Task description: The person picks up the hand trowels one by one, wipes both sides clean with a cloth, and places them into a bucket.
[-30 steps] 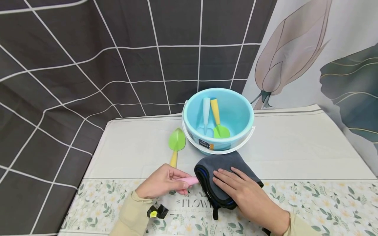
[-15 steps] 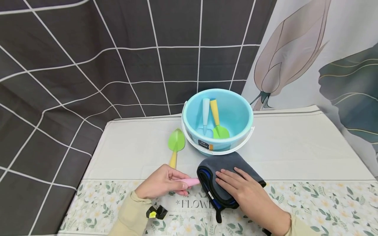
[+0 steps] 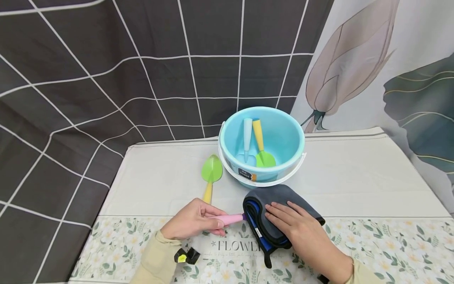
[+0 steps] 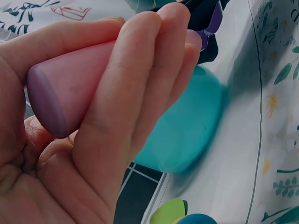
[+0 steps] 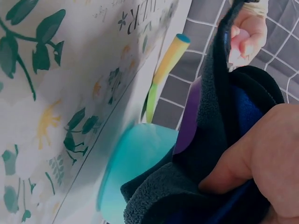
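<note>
My left hand [image 3: 195, 221] pinches the pink handle of a toy shovel [image 3: 232, 218] between thumb and fingers. In the left wrist view its fingers lie across the handle [image 4: 77, 70]. The shovel's purple blade [image 5: 188, 122] shows partly in the right wrist view, tucked inside a folded grey cloth [image 3: 283, 194] with black edging and a blue inside. My right hand [image 3: 301, 227] holds this cloth round the blade, fingers spread over the top and thumb at the folds below. Most of the blade is hidden.
Behind the cloth stands a light blue bucket [image 3: 287, 138] with a white handle. Inside it are a blue toy tool [image 3: 247, 134] and a yellow-handled green one [image 3: 265, 158]. A green trowel [image 3: 212, 169] with a yellow handle lies left of the bucket, on the flowered tablecloth [image 3: 159, 165].
The cloth and right hand have shifted a little to the right, away from the left hand. More of the pink handle and a bit of purple now show outside the cloth.
</note>
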Tool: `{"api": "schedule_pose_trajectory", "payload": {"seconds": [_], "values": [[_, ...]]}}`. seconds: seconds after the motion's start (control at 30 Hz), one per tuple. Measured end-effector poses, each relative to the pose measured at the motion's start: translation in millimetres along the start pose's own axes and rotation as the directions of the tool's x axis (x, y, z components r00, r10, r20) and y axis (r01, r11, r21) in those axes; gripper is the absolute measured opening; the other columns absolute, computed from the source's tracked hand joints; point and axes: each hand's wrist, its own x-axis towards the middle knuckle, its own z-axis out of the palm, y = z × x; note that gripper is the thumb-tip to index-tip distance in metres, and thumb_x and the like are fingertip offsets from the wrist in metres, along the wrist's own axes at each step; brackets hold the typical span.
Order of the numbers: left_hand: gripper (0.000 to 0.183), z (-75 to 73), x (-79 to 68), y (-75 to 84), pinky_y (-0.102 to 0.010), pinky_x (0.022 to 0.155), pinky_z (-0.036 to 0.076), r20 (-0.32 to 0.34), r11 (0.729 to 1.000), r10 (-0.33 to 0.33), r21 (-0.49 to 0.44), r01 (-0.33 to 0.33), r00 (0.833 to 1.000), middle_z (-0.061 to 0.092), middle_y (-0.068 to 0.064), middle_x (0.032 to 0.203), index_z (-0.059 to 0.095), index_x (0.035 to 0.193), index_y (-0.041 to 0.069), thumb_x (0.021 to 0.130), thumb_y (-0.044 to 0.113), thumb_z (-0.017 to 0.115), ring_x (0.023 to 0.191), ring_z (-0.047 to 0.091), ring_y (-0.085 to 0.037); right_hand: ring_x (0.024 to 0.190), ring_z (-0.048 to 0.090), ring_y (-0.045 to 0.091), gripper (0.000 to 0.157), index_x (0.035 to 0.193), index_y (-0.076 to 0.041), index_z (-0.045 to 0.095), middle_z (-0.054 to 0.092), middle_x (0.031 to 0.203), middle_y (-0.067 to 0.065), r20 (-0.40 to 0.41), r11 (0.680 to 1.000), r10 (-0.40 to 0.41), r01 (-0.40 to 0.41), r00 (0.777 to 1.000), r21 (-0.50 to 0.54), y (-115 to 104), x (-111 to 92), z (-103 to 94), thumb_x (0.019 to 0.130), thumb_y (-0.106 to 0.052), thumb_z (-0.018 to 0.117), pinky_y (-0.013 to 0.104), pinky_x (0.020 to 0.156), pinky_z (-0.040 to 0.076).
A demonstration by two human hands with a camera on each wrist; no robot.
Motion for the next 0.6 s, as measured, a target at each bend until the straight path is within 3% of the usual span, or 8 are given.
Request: {"api": "schedule_pose_trajectory", "payload": {"seconds": [0.1,0.3,0.6], "values": [[0.029,-1.3,-0.5,-0.2,-0.030,0.078,0.059,0.015,1.000,0.005,-0.018,-0.005,1.000,0.068,-0.034,0.108,0.068,0.120,-0.009,0.093,0.001,0.064,0.082,0.075,-0.019,0.128,0.057,0.025,0.050,0.128,-0.007,0.068,0.063,0.135,0.008,0.001,1.000,0.015,-0.015,1.000,0.012,1.0,-1.8,-0.1,0.085,0.003,0.046,0.047,0.105,0.041],[0.030,-2.4,-1.9,-1.3,-0.032,0.079,0.059,0.025,0.999,0.006,-0.050,-0.004,1.000,0.065,-0.038,0.109,0.066,0.121,-0.011,0.093,0.001,0.065,0.083,0.075,-0.019,0.128,0.057,0.025,0.056,0.128,-0.007,0.069,0.063,0.136,0.008,-0.007,0.999,0.037,-0.037,0.999,0.030,2.0,-2.6,-2.2,0.076,0.013,0.060,0.048,0.105,0.042],[0.032,-4.0,-2.6,-3.9,-0.037,0.080,0.059,0.033,0.997,0.051,-0.065,-0.049,0.998,0.065,-0.040,0.105,0.062,0.121,-0.017,0.093,0.000,0.066,0.083,0.075,-0.020,0.127,0.058,0.025,0.060,0.126,-0.006,0.070,0.064,0.134,0.008,-0.031,0.998,0.053,-0.052,0.998,0.026,5.2,-4.6,-5.1,0.073,0.019,0.055,0.047,0.105,0.041]]}}
